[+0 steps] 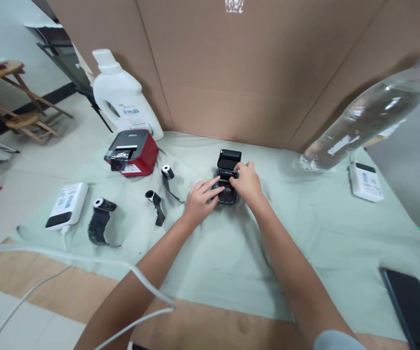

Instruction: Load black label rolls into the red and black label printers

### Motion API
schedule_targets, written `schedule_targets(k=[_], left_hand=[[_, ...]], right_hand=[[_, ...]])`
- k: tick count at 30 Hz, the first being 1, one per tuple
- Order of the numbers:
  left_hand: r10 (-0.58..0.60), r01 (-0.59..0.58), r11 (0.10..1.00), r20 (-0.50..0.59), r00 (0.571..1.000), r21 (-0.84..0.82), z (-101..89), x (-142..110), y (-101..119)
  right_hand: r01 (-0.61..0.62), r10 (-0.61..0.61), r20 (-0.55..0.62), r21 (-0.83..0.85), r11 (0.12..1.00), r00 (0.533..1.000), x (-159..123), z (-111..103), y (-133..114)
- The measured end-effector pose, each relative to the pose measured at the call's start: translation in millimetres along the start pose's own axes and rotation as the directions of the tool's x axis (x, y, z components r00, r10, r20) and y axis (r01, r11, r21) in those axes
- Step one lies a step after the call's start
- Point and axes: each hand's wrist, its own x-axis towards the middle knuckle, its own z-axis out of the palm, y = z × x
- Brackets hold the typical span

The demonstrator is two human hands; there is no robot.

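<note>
A small black device (pixel 227 194), which looks like a portable label printer, lies on the cloth with its lid (pixel 229 159) flipped up and its compartment exposed. My left hand (pixel 201 200) rests along the device's left side, fingers stretched out over its edge and body. At the right side of the compartment, the fingers of my right hand (pixel 246 183) are bent and drawn together. Whatever they may pinch is too small and hidden to make out. To the left lie partly unrolled black-and-white rolls: one small roll (pixel 167 171), another (pixel 153 197) and a larger one (pixel 105 205).
A red and black printer (pixel 137 153) and a white jug (pixel 126 97) stand back left. White boxy devices sit left (pixel 67 205) and right (pixel 365 182). A water bottle (pixel 362 126) leans against cardboard (pixel 231 73). A phone (pixel 411 306) lies front right; a white cable (pixel 122 265) crosses front left.
</note>
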Motion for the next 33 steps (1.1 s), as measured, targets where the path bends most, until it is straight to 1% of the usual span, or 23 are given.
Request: schedule_targets(k=[3, 7, 11, 19, 28, 33], left_hand=[[-0.014, 0.015, 1.000, 0.014, 1.000, -0.009, -0.5, 1, 1], [-0.004, 0.004, 1.000, 0.007, 1.000, -0.020, -0.1, 1, 1], [0.008, -0.008, 1.000, 0.002, 1.000, -0.023, 0.1, 1, 1], [0.045, -0.046, 0.998, -0.026, 0.999, -0.051, -0.6, 0, 1], [0.033, -0.034, 0.998, -0.019, 0.999, -0.061, -1.2, -1, 2], [0.055, -0.057, 0.996, -0.039, 0.998, -0.068, -2.5, -1, 3]], right_hand=[[-0.021, 0.022, 0.036, -0.022, 1.000, 0.999, 0, -4, -3], [-0.008, 0.012, 0.076, -0.052, 0.999, 0.997, 1, -9, -6], [0.040, -0.033, 0.103, -0.066, 0.997, 0.994, 3, -12, -6], [0.108, -0.107, 0.119, -0.003, 0.994, 0.987, 5, -8, -4], [0.083, -0.084, 0.132, 0.015, 0.996, 0.988, 3, -8, -7], [-0.001, -0.004, 0.117, 0.039, 0.999, 0.993, 5, -9, -5]])
